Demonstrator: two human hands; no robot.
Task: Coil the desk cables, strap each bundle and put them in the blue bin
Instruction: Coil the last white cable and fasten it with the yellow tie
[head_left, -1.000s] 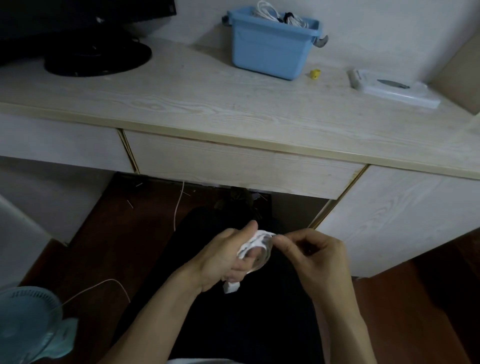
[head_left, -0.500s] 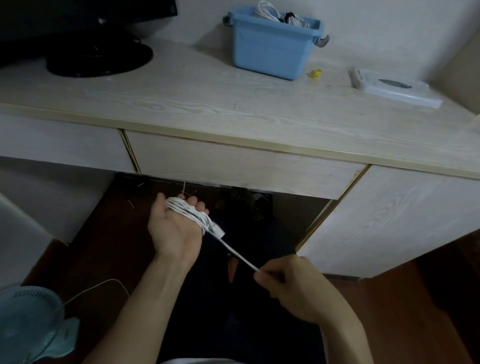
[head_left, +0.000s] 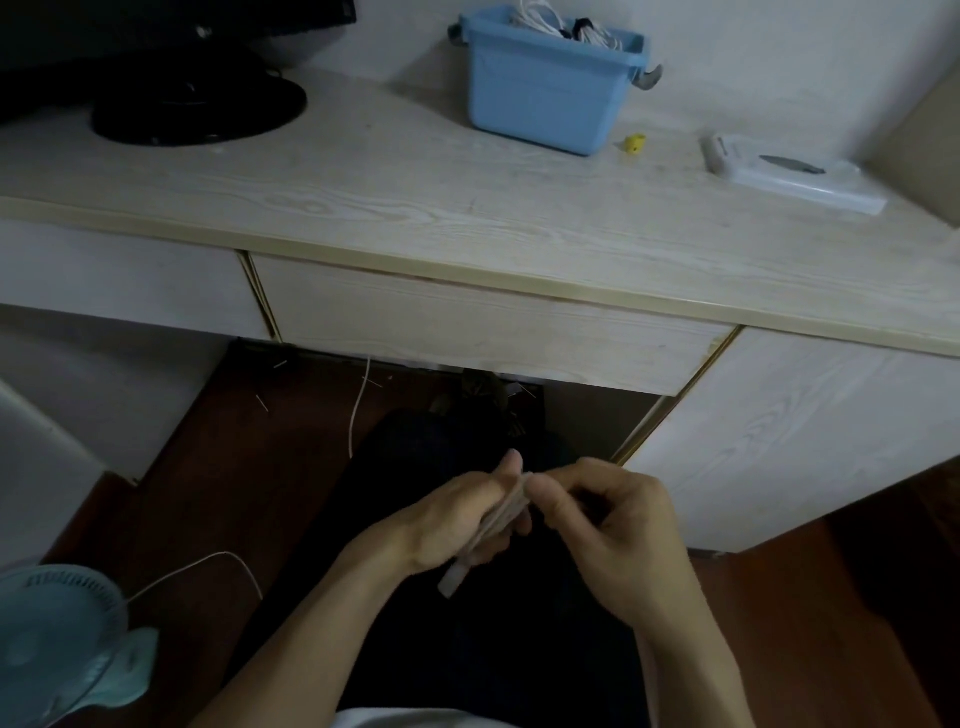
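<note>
While my left hand (head_left: 457, 525) clasps the coiled white flat cable (head_left: 506, 512) low in the frame's centre and my right hand (head_left: 618, 525) pinches its top loops, it seems light, limp and springy, best gripped across the bundle's middle.

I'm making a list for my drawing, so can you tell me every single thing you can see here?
blue bin: one, blue, far side of the desk, white cable bundles inside
desk: one, pale wood grain, across the top half
monitor stand: one, black, desk's far left
yellow piece: one, small, just right of the bin
white pack: one, flat, desk's right end
fan: one, light blue, floor at lower left
loose cord: one, white, on the floor by the fan
cable coil: one, white, over the lap
left hand: grips the coil
right hand: pinches the coil's top
</note>
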